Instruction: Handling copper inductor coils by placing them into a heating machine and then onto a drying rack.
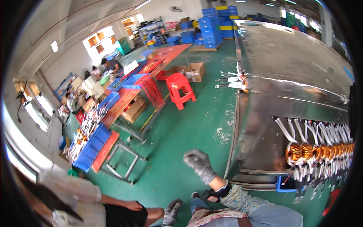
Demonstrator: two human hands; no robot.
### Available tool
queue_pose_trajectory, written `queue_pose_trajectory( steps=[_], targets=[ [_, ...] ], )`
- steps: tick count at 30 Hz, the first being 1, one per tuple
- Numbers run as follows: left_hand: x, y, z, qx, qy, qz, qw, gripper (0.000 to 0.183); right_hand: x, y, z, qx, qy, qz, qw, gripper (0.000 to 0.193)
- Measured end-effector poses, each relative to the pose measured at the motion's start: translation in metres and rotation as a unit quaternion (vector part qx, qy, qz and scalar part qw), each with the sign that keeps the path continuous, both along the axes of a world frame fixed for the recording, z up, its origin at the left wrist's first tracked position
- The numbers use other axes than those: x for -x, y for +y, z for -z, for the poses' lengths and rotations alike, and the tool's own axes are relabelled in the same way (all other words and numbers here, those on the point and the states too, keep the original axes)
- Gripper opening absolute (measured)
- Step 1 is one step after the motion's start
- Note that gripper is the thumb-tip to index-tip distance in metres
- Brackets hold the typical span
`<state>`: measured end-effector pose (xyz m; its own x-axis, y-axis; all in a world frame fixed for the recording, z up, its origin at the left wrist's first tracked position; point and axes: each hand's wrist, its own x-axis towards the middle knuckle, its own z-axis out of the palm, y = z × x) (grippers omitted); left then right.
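Note:
My right hand [200,165], in a grey knitted glove, is held out over the green floor, left of the metal-topped workbench [242,145]. Its fingers look loosely curled in, and nothing shows in them. My left hand [172,213], gloved alike, hangs low near the bottom edge with its fingers stretched out, holding nothing visible. On the bench at the right stands a row of copper-wound coils [306,152] with white-sleeved leads. A small bundle of leads with ring terminals [232,81] juts over the bench's left edge.
A co-worker's bare hand [134,206] is close on my left. Across the aisle, a red-topped table [113,117] carries blue bins [90,147]. A red stool [180,89] and cardboard boxes [195,72] stand on the floor ahead. Blue crates [210,32] are stacked farther back.

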<state>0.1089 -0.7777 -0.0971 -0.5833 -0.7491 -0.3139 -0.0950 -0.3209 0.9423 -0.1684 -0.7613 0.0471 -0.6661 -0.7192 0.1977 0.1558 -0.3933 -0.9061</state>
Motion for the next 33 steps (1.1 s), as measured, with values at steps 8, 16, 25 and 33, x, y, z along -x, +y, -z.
queue_pose_trajectory(
  steps=[8, 16, 25, 33],
  targets=[
    [0.140, -0.168, -0.086, 0.159, 0.017, 0.189, 0.969, 0.033, 0.114, -0.116, -0.040, 0.058, -0.039, 0.208, 0.976, 0.012],
    [0.304, -0.248, -0.167, 0.214, 0.139, 0.409, 0.876, 0.031, 0.282, -0.062, -0.026, 0.268, 0.021, 0.590, 0.761, 0.020],
    [0.495, -0.289, -0.263, 0.289, 0.137, 0.582, 0.747, 0.038, 0.417, 0.052, 0.048, 0.179, -0.250, 0.677, 0.669, 0.004],
    [0.691, -0.281, -0.267, 0.327, 0.155, 0.709, 0.605, 0.043, 0.443, 0.048, 0.068, 0.316, -0.200, 0.427, 0.823, 0.037]
  ],
)
